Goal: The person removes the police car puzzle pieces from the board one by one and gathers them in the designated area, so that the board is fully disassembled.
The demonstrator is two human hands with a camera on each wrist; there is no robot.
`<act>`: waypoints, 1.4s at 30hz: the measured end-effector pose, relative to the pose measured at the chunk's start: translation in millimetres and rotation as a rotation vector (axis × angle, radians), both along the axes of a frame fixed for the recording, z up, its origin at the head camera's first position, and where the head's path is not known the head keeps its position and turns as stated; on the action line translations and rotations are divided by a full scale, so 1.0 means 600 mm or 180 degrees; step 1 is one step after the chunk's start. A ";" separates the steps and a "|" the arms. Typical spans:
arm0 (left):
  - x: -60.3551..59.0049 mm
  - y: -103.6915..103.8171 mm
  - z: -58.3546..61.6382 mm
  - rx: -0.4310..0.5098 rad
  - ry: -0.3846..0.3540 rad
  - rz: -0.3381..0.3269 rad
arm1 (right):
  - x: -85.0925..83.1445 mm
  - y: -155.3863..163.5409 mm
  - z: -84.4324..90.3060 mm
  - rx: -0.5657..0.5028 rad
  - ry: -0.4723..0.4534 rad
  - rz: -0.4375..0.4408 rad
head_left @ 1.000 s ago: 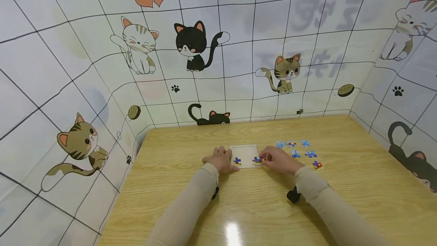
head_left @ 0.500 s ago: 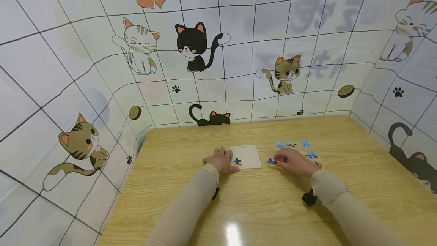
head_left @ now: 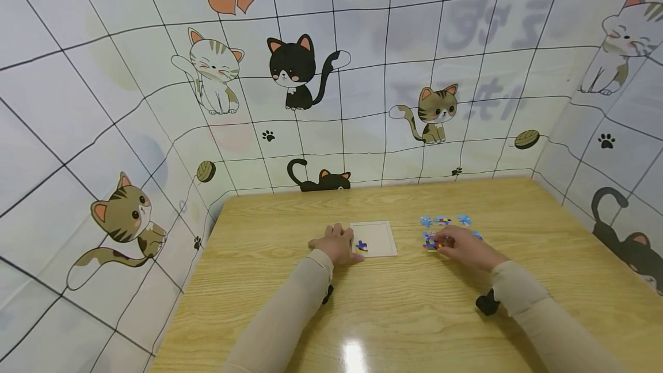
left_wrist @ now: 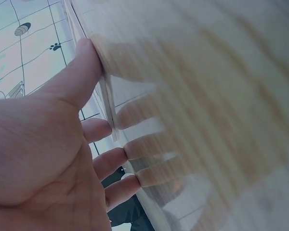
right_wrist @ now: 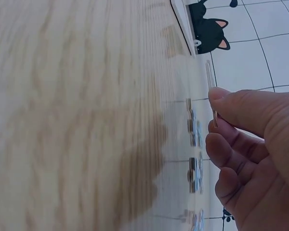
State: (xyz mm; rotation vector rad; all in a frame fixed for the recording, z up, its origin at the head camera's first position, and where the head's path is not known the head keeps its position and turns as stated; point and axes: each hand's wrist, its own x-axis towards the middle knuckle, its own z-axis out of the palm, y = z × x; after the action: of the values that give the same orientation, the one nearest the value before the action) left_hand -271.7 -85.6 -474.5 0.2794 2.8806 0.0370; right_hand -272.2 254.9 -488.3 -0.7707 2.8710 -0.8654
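Note:
My right hand (head_left: pixel 470 247) pinches a colourful jigsaw puzzle piece (head_left: pixel 430 242) between thumb and fingers, right of the tray. In the right wrist view the piece (right_wrist: pixel 209 73) shows edge-on, tilted up from the table. A shallow pale puzzle tray (head_left: pixel 382 239) lies flat near the middle, holding one blue, red and yellow piece (head_left: pixel 361 246) in its near left corner. My left hand (head_left: pixel 334 245) rests at the tray's left edge, fingers spread on the table. The left wrist view shows its thumb (left_wrist: pixel 79 72) along the tray edge.
Loose puzzle pieces lie in a row behind the right hand, a left one (head_left: pixel 426 221), a middle one (head_left: pixel 443 220) and a right one (head_left: pixel 464 220). Another blue piece (head_left: pixel 477 235) is partly hidden by that hand. A cat-patterned cloth wall (head_left: pixel 362 102) borders the wooden table (head_left: pixel 290 212).
My right hand has carried the pinched puzzle piece from over the tray's near right corner rightward, to beside the loose pieces. The left hand has stayed at the tray's left edge.

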 end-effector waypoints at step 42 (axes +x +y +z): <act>0.011 -0.001 0.007 0.0007 0.0030 -0.0027 | 0.023 0.087 0.000 0.0190 0.0097 -0.0235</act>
State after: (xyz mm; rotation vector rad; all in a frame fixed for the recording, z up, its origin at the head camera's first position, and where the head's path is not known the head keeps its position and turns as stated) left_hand -265.0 -86.4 -470.2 0.2931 2.8887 0.0374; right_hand -258.2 307.2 -488.2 -0.6821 2.9543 -0.7778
